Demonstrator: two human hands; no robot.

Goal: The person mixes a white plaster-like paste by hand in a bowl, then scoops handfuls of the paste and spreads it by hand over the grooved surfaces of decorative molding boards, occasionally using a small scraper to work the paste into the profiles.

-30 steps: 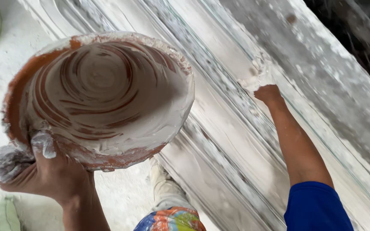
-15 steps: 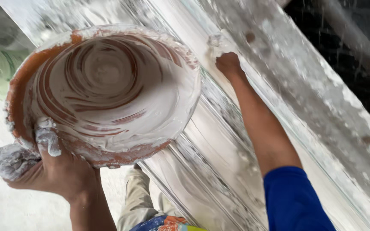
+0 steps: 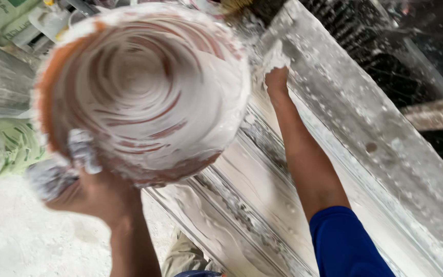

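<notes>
1. Both hands were at work: the left hand (image 3: 85, 187) gripped the rim of a round orange bowl (image 3: 144, 92) from beneath, its plaster-caked thumb hooked over the edge and into the bowl.
2. That bowl sat nearest the camera, upper left of centre, held up with its open mouth turned toward the viewer. Its inside was smeared with white plaster in spiral streaks, and the orange showed through at the left rim.
3. Farther out, the right hand (image 3: 277, 79) reached along a bare forearm from a blue sleeve (image 3: 347, 243). It was closed about a lump of white plaster (image 3: 274, 57) and pressed onto the moulding.
4. A long white moulding (image 3: 262, 205) lay under that arm. Its long axis ran on a diagonal from the lower right up toward the top centre, with grooves and ridges following the same line and wet plaster spattered over it.
5. The bowl hid the upper-left stretch of the moulding from view.
6. Below, a trouser leg (image 3: 183, 256) showed between the two arms.
7. At the far left lay green sacks (image 3: 6, 146) on a white, dusty floor (image 3: 16, 236).
8. Beyond the moulding's right edge was dark mesh (image 3: 437, 46).
</notes>
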